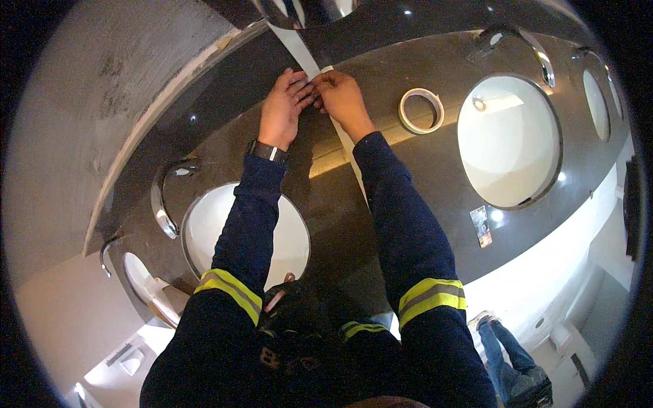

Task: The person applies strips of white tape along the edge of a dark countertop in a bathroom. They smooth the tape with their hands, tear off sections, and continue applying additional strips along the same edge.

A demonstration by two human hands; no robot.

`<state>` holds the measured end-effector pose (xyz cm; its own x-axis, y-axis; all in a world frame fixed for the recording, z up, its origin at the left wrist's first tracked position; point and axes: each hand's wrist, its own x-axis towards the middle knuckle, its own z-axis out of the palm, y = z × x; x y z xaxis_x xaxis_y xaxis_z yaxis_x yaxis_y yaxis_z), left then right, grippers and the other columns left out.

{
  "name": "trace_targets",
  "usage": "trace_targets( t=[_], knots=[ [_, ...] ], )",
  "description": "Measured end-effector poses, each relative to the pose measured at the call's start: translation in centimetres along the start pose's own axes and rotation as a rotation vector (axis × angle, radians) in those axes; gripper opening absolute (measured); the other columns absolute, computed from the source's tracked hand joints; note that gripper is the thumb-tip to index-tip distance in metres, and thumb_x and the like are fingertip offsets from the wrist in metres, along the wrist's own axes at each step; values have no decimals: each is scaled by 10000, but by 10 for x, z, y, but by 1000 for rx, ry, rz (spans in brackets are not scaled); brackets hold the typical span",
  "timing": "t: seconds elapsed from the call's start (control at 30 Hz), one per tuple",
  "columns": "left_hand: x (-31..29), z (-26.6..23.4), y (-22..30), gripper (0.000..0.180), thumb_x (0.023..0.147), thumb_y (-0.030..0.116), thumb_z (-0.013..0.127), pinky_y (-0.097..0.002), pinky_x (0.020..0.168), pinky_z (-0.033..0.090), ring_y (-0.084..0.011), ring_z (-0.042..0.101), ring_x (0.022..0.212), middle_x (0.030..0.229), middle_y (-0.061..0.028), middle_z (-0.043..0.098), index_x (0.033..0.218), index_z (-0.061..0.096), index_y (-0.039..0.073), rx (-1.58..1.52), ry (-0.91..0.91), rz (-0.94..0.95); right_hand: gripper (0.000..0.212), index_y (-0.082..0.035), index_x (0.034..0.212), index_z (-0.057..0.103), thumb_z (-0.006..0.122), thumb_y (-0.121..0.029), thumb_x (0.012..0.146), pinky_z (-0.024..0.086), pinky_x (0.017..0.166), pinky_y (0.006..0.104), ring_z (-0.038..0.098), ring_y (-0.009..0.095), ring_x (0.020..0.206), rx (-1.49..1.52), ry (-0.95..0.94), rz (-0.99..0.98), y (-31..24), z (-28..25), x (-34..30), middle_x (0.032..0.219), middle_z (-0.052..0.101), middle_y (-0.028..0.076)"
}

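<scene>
Both my hands meet at the back of the dark, glossy counter (330,251). My right hand (342,102) pinches a pale strip of masking tape (348,151) with thumb and fingers. That strip runs from my fingers toward the front, partly hidden by my right forearm. My left hand (282,112) is beside it, fingers stretched and slightly curved, fingertips close to the right ones. A pale band (296,49) continues up the dark surface beyond; I cannot tell whether it is tape or a reflection. To the right, a roll of masking tape (421,111) lies flat.
White basins flank me, one left (286,234) and one right (510,143), with chrome faucets (163,204) behind. A small printed card (481,226) lies near the front edge. A rough grey wall (129,88) rises at left. Another person's jeans (507,357) show at lower right.
</scene>
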<state>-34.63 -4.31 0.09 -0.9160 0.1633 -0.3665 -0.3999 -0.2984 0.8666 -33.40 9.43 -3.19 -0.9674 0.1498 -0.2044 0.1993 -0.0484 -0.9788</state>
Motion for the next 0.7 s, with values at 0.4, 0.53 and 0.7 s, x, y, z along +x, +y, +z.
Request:
trace_targets(
  t=[0.4,0.53,0.7],
  knots=[
    [-7,8,-1,672,1060,515,461,-448,1122,388,-308,518,1324,1475,-195,519,1448,467,-34,-48,-2,26,219,2,1002,729,606,-174,959,568,557,375,701,251,616,-200,67,-158,14,8,20,800,737,151],
    [-9,10,1,686,1056,515,470,-463,1141,374,-328,487,1362,1502,-220,475,1459,455,-40,-74,12,19,209,2,1007,728,593,-152,966,573,518,356,719,224,584,-224,73,-114,11,8,24,781,739,150],
    [-11,13,2,701,1047,528,480,-467,1144,378,-329,482,1370,1505,-224,468,1454,452,-41,-73,30,21,218,5,1014,731,600,-162,963,589,554,373,746,243,623,-358,27,-259,12,6,24,796,746,166]
  ],
)
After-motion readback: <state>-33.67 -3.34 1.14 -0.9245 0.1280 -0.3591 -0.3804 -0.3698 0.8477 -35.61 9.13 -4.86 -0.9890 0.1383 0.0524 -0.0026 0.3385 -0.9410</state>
